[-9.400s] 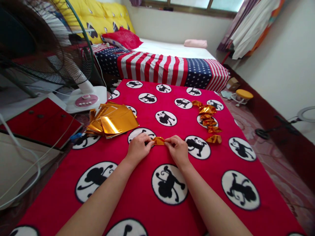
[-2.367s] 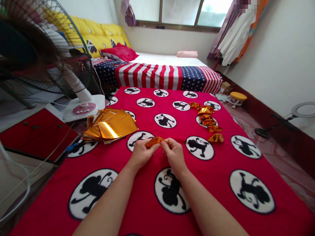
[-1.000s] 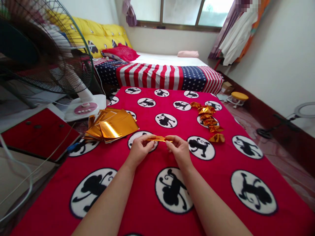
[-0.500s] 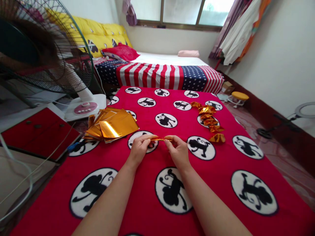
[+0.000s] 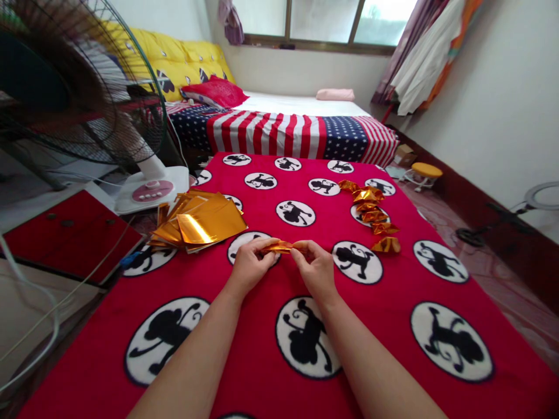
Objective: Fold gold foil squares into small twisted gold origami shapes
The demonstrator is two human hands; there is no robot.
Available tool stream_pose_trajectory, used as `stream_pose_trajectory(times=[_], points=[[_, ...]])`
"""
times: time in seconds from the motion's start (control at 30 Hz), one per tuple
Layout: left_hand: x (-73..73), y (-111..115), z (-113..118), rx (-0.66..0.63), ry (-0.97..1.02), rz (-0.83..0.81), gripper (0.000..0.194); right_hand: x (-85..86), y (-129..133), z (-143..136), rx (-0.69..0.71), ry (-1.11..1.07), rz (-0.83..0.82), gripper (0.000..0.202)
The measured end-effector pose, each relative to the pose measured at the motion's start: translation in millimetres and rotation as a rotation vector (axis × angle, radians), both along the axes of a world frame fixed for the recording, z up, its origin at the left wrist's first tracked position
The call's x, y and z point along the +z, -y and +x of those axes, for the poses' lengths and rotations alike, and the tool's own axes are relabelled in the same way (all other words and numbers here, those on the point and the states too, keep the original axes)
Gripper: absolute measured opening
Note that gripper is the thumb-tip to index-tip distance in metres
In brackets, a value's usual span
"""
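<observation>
A narrow folded piece of shiny gold paper [image 5: 283, 247] is stretched between both hands, just above the red cloth with monkey prints [image 5: 248, 355]. My left hand [image 5: 252, 262] pinches its left end between thumb and fingers. At the right end, my right hand [image 5: 313, 265] grips it the same way. To the left of the hands lies a loose stack of flat gold sheets [image 5: 212, 221]. Several folded gold pieces [image 5: 371, 212] form a row on the cloth at the right.
A fan [image 5: 151, 183] with a wire cage stands at the left, beside a red panel [image 5: 70, 224] and loose cables. Behind the cloth is a bed [image 5: 279, 134]. A yellow stool [image 5: 427, 170] and a ring-light stand [image 5: 506, 215] are on the right.
The gold paper between the hands shows a wider face than before, and the left fingers have shifted slightly on it. The stack and the folded row look the same.
</observation>
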State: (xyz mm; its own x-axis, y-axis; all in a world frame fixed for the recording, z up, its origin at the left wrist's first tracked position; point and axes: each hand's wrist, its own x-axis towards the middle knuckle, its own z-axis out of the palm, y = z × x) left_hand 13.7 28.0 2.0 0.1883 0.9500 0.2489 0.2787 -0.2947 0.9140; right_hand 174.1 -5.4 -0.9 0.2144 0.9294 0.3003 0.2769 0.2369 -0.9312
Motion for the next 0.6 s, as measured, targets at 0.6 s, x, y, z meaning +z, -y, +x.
stream_pose_trajectory(times=[0.6], points=[[9.6, -14.0, 5.5, 0.184, -0.545, 0.091, 0.037, -4.8, -23.8, 7.0, -0.032, 0.33, 0.055, 0.02]])
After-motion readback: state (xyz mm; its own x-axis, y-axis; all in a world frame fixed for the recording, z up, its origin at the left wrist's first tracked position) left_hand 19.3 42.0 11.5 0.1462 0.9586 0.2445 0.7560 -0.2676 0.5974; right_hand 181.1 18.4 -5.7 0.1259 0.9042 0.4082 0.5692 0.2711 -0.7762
